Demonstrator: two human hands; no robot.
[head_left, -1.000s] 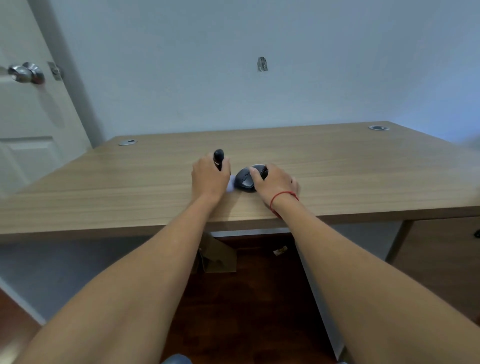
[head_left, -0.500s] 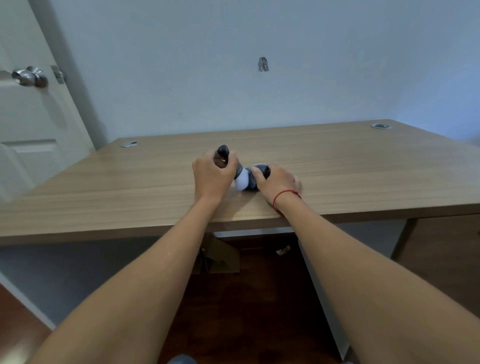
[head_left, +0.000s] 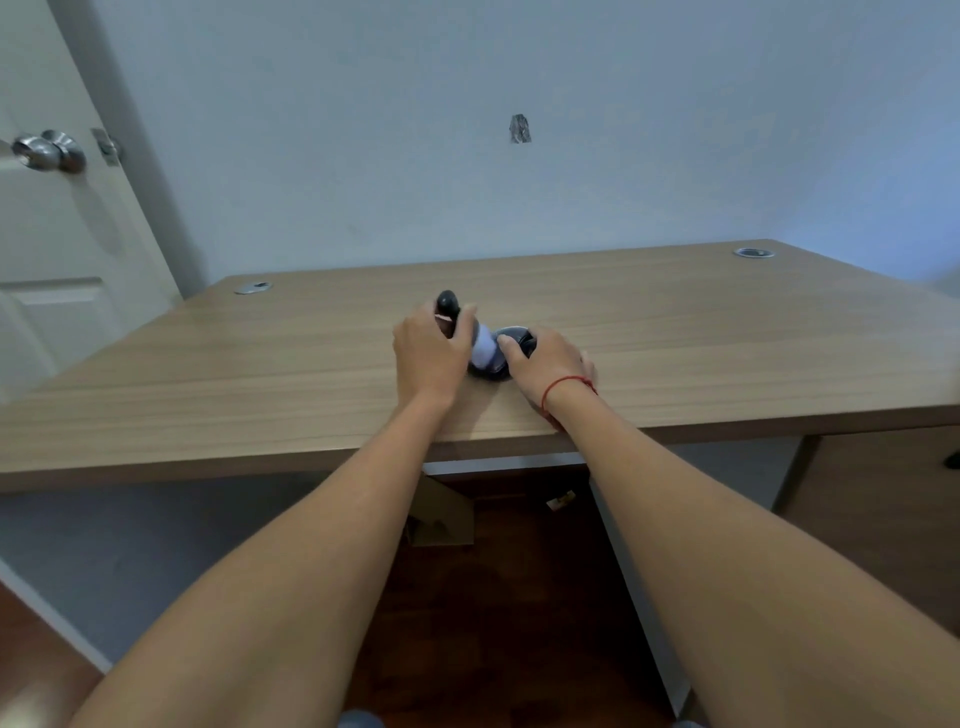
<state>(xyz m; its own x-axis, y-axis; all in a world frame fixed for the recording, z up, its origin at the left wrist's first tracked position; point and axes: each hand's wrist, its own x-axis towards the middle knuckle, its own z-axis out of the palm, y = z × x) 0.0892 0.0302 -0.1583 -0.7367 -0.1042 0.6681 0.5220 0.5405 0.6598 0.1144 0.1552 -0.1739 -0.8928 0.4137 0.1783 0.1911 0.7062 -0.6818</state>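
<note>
View from the head camera. One long light-brown wood-grain desk (head_left: 701, 332) carries the work near its front edge. One white panelled door (head_left: 57, 249) stands at far left. Two bare hands meet at the desk's middle. The left hand (head_left: 427, 356) has its fingers curled tight round the black handle of one dark-handled tool with a pale rounded head (head_left: 482, 347), which is tilted so that the head bears on one black rounded plastic computer mouse (head_left: 514, 335). The right hand (head_left: 548, 361), with one thin red cord bracelet (head_left: 565, 385) on its wrist, steadies the mouse where it rests on the desk. Its thumb presses the near left side and the other fingers curve over the far side, mostly hidden. Two round metal cable grommets (head_left: 253, 287) sit at the rear corners. The step in hand appears to be wiping the mouse's shell. The next move probably calls for a firm right-hand hold while the pale head is drawn across the surface.
</note>
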